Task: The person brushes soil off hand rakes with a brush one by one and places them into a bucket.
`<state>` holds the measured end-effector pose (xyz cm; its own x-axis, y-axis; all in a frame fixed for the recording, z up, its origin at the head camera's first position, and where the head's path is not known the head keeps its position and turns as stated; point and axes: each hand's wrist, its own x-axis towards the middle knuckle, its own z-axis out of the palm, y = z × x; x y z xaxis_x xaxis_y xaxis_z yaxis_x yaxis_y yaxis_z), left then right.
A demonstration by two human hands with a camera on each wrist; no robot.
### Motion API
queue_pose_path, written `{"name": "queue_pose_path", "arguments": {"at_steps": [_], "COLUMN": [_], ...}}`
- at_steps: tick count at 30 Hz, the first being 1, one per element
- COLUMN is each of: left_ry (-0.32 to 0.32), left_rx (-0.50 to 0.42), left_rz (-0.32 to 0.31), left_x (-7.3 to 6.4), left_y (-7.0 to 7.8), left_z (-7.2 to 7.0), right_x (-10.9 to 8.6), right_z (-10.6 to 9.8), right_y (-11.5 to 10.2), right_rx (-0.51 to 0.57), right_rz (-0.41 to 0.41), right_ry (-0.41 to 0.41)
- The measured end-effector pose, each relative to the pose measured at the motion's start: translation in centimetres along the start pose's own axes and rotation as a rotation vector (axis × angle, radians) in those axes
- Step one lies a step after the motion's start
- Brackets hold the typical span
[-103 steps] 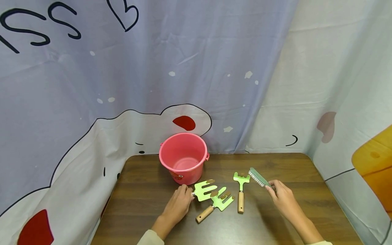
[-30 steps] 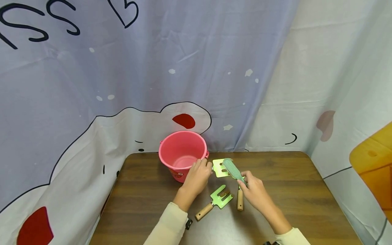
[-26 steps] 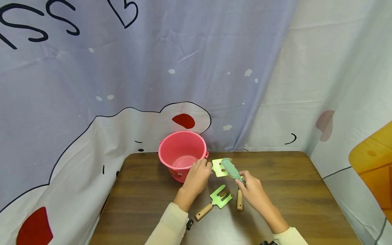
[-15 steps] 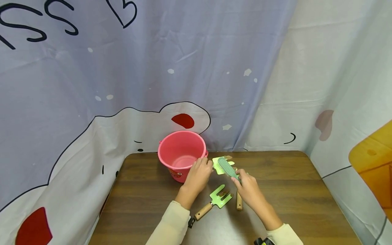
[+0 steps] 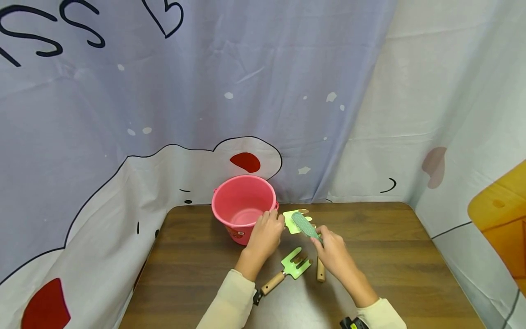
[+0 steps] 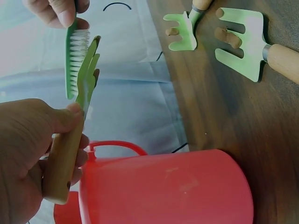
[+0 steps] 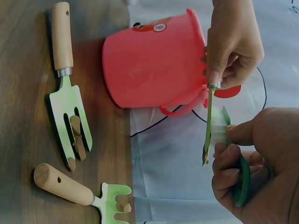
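Observation:
My left hand (image 5: pixel 265 235) grips the wooden handle (image 6: pixel 63 161) of a light-green garden fork (image 5: pixel 291 223), raised in front of the pink bucket's right side. Brown patches mark its tines. In my right hand (image 5: pixel 332 251) is a green brush (image 5: pixel 304 224), pinched by its handle end. Its white bristles (image 6: pixel 78 49) touch the face of the fork in the left wrist view. The brush covers part of the fork in the head view. Below the hands, a second garden fork (image 5: pixel 296 265) with brown pieces on its tines lies on the table.
The pink bucket (image 5: pixel 219 205) stands at the table's back edge, close to my left hand. A small rake (image 7: pixel 114 203) with a wooden handle lies right of the second fork, its head hidden under my right hand in the head view. A printed curtain hangs behind the table (image 5: pixel 394 256).
My left hand has lifted its fork from lower left toward the bucket's right side. My right hand has brought the brush leftward onto the fork; over the last second the brush shifts slightly left.

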<state>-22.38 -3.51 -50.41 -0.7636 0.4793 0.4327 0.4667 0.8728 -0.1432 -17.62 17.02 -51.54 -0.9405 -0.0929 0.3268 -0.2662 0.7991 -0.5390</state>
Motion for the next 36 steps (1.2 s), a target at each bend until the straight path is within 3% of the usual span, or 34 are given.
{"name": "queue_pose_path", "arguments": {"at_steps": [23,36], "left_ry": [0.027,0.019], "left_rx": [0.038,0.042], "left_rz": [0.005,-0.009], "left_x": [-0.4,-0.6], "left_y": [-0.2,-0.2], "left_z": [-0.5,-0.6], "right_x": [-0.6,-0.6], "right_z": [0.3,-0.5], "right_y": [2.9,4.1], "right_rx": [-0.062,-0.047], "right_rz": [-0.069,0.03], "right_ry": [0.131,0.081]}}
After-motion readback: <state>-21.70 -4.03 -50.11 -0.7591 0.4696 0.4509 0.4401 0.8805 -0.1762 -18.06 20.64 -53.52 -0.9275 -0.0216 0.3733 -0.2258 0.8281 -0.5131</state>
